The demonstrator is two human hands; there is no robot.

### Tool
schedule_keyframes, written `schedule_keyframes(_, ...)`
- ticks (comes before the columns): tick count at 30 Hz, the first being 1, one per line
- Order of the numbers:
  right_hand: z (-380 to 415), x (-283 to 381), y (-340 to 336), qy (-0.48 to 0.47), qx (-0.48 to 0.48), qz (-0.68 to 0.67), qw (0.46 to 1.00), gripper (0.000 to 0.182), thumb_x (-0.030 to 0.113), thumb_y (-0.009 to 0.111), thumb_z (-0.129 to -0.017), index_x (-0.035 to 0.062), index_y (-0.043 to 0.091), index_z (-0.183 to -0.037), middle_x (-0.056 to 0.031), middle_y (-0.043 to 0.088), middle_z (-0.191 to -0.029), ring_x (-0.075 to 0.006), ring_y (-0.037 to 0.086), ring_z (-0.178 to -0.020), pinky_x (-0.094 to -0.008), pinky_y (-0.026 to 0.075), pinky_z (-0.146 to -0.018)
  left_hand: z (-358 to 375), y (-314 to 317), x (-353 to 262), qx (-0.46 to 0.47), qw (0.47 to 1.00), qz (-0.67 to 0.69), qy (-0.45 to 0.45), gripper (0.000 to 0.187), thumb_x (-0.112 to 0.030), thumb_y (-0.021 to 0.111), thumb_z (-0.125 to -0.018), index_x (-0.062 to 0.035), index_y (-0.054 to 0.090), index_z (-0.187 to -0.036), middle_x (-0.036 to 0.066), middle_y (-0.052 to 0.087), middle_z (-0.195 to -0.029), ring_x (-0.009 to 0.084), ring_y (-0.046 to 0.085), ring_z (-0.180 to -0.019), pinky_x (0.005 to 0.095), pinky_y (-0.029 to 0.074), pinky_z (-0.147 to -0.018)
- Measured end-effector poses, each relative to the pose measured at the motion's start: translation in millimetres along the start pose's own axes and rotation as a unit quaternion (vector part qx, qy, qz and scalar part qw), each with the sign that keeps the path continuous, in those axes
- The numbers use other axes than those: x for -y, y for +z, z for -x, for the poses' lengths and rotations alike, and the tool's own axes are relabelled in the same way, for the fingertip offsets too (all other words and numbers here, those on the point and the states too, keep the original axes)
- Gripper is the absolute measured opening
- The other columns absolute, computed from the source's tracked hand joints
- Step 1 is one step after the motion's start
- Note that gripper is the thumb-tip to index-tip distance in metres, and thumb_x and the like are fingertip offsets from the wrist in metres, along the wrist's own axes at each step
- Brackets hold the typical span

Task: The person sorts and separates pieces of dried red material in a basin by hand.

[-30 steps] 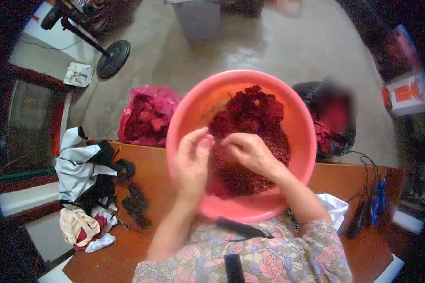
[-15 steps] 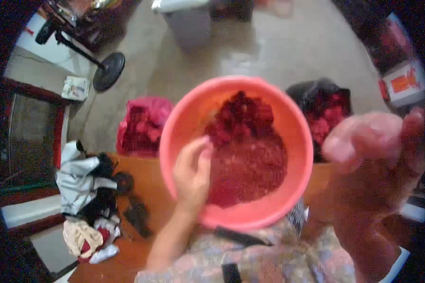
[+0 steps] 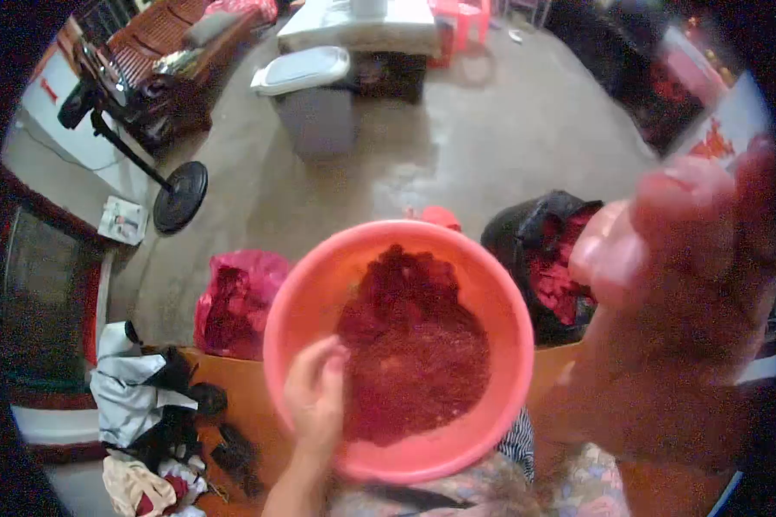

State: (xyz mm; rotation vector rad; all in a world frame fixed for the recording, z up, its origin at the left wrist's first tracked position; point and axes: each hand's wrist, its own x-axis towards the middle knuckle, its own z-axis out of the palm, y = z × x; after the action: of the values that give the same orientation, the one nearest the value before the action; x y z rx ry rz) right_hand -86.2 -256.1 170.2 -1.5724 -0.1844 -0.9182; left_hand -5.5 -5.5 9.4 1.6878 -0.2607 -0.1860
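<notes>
A pink-orange plastic basin (image 3: 284, 293) sits in front of my body, holding a dark red, crumbly heap (image 3: 414, 353) with finer bits toward the near side. What the heap is made of is too blurred to name. My left hand (image 3: 315, 392) is over the basin's left side, wrist across the rim, fingers curled with the thumb close to them. Anything between those fingers is too small to see. My right hand (image 3: 664, 233) is raised at the right, large and near the camera, its fingers smeared by motion.
A pink bag (image 3: 243, 302) and a black bag (image 3: 526, 246) with red contents stand beyond the basin. Clothes (image 3: 134, 388) lie at the left. Farther off are a fan stand (image 3: 179, 198), a grey lidded bin (image 3: 315, 121), a table (image 3: 362, 33) and a red stool (image 3: 461, 21).
The view has tilted up, so the basin and bags sit lower and more of the room shows. My right hand stays raised, shifting slightly; my left hand remains at the basin's left side.
</notes>
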Motion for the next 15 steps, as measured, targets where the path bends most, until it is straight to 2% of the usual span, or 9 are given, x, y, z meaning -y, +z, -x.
schedule_keyframes(5, 2.4, -6.6, 7.3, 0.018, 0.008, -0.016, 1.000, 0.039, 0.033, 0.057, -0.086, 0.0014, 0.054, -0.109, -0.0134, 0.061, -0.092, -0.0237, 0.059, -0.079, -0.0362, 0.048, -0.074, 2.1, -0.4, -6.4, -0.014, 0.999, -0.010, -0.049, 0.020, -0.006, 0.056, -0.091, 0.0021, 0.060, -0.109, 0.008, 0.062, -0.100, 0.0151, 0.058, -0.095, 0.0277, 0.045, -0.088)
schedule_keyframes(15, 9.8, -15.8, 34.3, 0.061, 0.019, -0.062, 0.996, 0.046, 0.033, 0.063, -0.082, -0.0009, 0.055, -0.112, -0.0142, 0.063, -0.092, -0.0228, 0.061, -0.080, -0.0346, 0.050, -0.074, -3.7, 4.9, -7.2, -0.013, 0.998, 0.034, 0.054, 0.021, -0.007, 0.057, -0.091, 0.0016, 0.059, -0.111, 0.007, 0.062, -0.100, 0.0124, 0.058, -0.093, 0.0252, 0.046, -0.086)
